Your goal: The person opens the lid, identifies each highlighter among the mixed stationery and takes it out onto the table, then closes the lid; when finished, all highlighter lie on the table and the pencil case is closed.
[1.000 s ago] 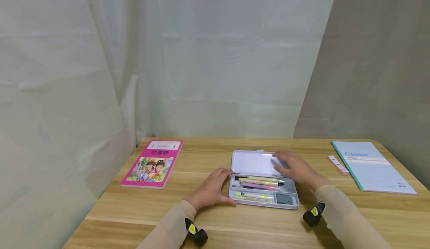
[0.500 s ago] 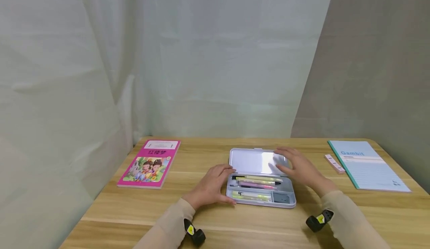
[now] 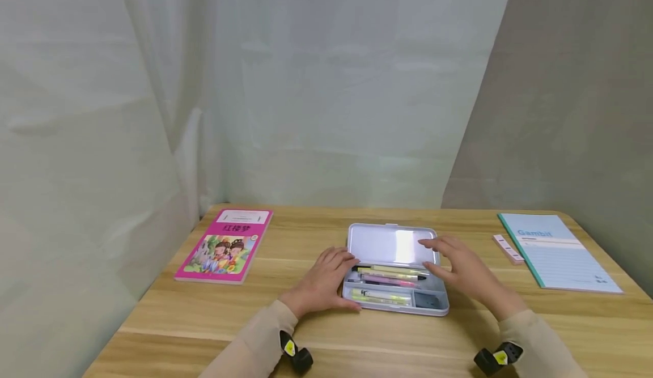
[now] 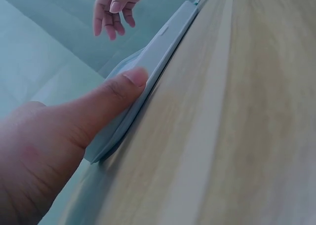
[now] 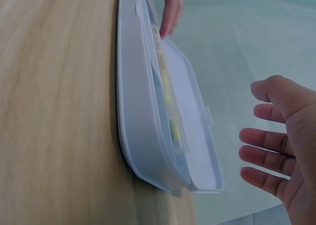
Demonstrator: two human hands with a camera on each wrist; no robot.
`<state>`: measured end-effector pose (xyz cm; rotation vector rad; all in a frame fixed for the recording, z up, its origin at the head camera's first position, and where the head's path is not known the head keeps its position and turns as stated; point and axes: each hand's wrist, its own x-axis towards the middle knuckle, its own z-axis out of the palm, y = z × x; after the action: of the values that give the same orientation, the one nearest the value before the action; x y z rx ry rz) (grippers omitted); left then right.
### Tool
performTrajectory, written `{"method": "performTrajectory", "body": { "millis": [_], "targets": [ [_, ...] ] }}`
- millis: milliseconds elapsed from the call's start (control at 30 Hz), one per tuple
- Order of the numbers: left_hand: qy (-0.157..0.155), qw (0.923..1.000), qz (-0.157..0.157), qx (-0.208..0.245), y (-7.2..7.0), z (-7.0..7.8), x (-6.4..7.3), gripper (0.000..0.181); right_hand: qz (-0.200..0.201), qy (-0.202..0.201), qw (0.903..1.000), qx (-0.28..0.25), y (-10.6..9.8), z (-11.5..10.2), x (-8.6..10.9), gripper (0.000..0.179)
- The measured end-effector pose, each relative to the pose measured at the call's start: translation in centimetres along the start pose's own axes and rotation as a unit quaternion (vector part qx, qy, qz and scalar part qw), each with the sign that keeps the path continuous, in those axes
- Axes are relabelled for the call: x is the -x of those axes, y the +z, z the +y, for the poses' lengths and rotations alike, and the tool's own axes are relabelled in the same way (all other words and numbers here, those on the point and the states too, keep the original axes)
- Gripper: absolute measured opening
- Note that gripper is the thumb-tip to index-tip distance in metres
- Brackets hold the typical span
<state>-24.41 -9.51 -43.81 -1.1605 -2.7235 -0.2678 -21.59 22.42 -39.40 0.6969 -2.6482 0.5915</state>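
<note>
A white pencil case (image 3: 444, 304) lies unfolded on the table, its lid (image 3: 372, 244) tipped back behind the tray. My left hand (image 3: 322, 281) grips the case's left end, thumb against the front wall and fingers near the hinge side. In the left wrist view the thumb (image 4: 116, 94) touches the case's front corner. My right hand (image 3: 466, 267) hovers over the right end, fingers spread and holding nothing; the right wrist view shows it apart from the case. Inside lie several pens (image 3: 390, 281), a clear tube with yellow items (image 3: 381, 297) and a dark grey eraser (image 3: 427, 300).
A pink picture-cover book (image 3: 224, 246) lies at the table's left. Toward the right are a pale blue notebook (image 3: 561, 253) and a small pink block (image 3: 508, 249) beside its spine. The wooden table (image 3: 388, 344) ends at a hanging pale cloth (image 3: 331, 94).
My right hand has drawn back from the lid, toward me and slightly right. The left hand stays at the case's left end. The lid remains tipped back.
</note>
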Motion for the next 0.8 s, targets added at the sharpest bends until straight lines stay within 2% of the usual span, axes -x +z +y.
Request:
{"method": "performTrajectory", "body": {
  "millis": [167,400,533,667,800],
  "targets": [
    [-0.003,1.0000,0.005,0.001,0.3,0.0,0.0,0.096,0.003,-0.006,0.9999,-0.010,0.2,-0.2,0.3,0.038],
    [-0.014,0.9997,0.001,0.018,0.4,0.1,0.1,0.097,-0.026,-0.016,0.9992,-0.028,0.2,-0.4,0.4,0.034],
    [-0.008,0.9996,0.013,0.023,0.6,0.0,0.1,0.097,-0.042,-0.024,0.9987,-0.016,0.1,-0.4,0.3,0.031],
    [0.001,0.9993,0.029,0.023,0.6,0.0,0.1,0.095,-0.070,-0.020,0.9973,0.005,-0.1,-0.4,-0.1,0.028],
    [0.002,0.9992,0.030,0.025,0.7,0.0,0.1,0.094,-0.115,-0.002,0.9932,0.017,-0.2,-0.4,-0.6,0.027]
  ]
}}
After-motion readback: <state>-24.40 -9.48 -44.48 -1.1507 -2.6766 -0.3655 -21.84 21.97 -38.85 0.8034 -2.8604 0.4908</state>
